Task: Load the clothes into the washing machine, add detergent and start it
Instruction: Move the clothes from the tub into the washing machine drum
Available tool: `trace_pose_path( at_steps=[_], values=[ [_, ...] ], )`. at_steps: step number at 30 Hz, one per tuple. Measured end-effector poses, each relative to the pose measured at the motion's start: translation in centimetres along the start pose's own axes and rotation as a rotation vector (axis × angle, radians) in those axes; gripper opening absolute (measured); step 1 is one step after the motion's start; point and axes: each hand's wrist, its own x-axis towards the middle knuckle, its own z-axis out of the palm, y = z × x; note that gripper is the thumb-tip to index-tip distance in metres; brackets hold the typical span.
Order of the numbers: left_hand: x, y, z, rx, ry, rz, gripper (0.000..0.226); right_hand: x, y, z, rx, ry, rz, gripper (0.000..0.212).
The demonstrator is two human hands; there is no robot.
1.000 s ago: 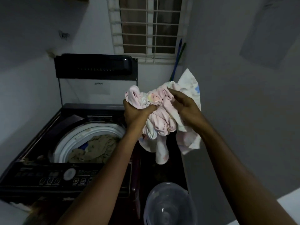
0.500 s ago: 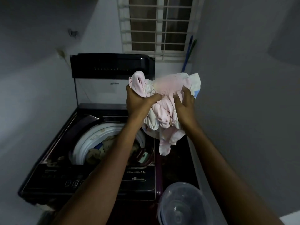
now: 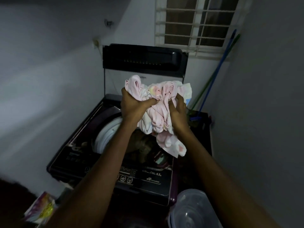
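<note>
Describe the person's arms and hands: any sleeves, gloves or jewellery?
Both arms are bare as far up as the view shows, with no sleeves. The left hand and right hand wear no gloves, and no rings, watch or bracelets show in the dim light.

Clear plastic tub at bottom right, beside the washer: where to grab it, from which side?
Take the clear plastic tub by its rim, coming from above. It stands upright with its mouth open upward, so the rim is exposed. Its lower walls are cut off by the frame, so a side grip can't be judged.
</note>
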Motion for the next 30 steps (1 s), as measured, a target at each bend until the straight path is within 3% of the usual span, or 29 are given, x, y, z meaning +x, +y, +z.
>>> trace_pose_path(
  at_steps=[9, 12, 15, 18, 23, 24, 27, 28, 30],
  values=[
    [6.1, -3.1, -6.7, 0.081, 0.061, 0.008, 0.100, 1.5, 1.1, 10.2, 0.071, -0.071, 0.086, 0.048],
    [8.5, -5.1, -8.3, 0.124, 0.011, -0.025, 0.099, 1.6, 2.1, 13.2, 0.072, -0.050, 0.152, 0.052],
    [10.4, -8.1, -9.0, 0.154, -0.069, -0.043, 0.101, 1.1, 3.8, 15.1, 0.072, 0.008, 0.207, 0.042],
    [11.3, -11.7, -8.8, 0.166, -0.167, -0.076, 0.081, -0.4, 5.4, 15.8, 0.045, 0.044, 0.266, 0.037],
    [11.3, -16.9, -7.6, 0.222, -0.288, -0.193, 0.082, -2.1, 8.5, 15.6, -0.204, 0.025, 0.389, 0.040],
    [11.4, -18.0, -7.2, 0.251, -0.315, -0.234, 0.088, -2.3, 9.2, 15.4, -0.280, 0.022, 0.393, 0.040],
    [11.9, -21.8, -6.0, 0.337, -0.460, -0.401, 0.137, -2.8, 11.3, 15.4, -0.492, -0.075, 0.437, 0.057],
    [12.2, -23.0, -5.7, 0.369, -0.534, -0.437, 0.138, -3.0, 12.0, 15.5, -0.564, -0.150, 0.463, 0.064],
    [12.7, -24.7, -5.5, 0.451, -0.687, -0.446, 0.112, -3.4, 13.3, 16.2, -0.710, -0.335, 0.465, 0.070]
  ],
)
